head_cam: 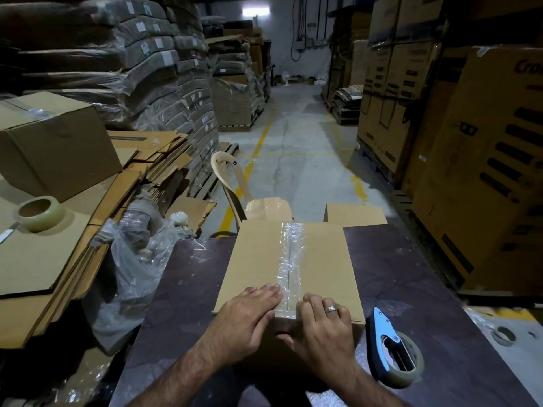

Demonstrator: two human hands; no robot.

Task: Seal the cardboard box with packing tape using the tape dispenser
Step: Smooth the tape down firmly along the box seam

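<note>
Two open hands: straight fingers [266,292] of my left hand [249,315] press at the tape strip [289,254] edge, right hand [323,324] flat on its near end, atop the cardboard box [255,259]. I'd rub wrinkles outward along the seam. Tape dispenser [390,348] sits on the table [411,274], right.

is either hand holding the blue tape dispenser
No, the blue tape dispenser lies on the dark table while the left hand and right hand press the brown cardboard box.

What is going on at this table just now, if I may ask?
A person is sealing a cardboard box on a dark table. Clear tape covers the top seam; the left hand and right hand press its near end down. The tape dispenser lies on the table right of the box.
</note>
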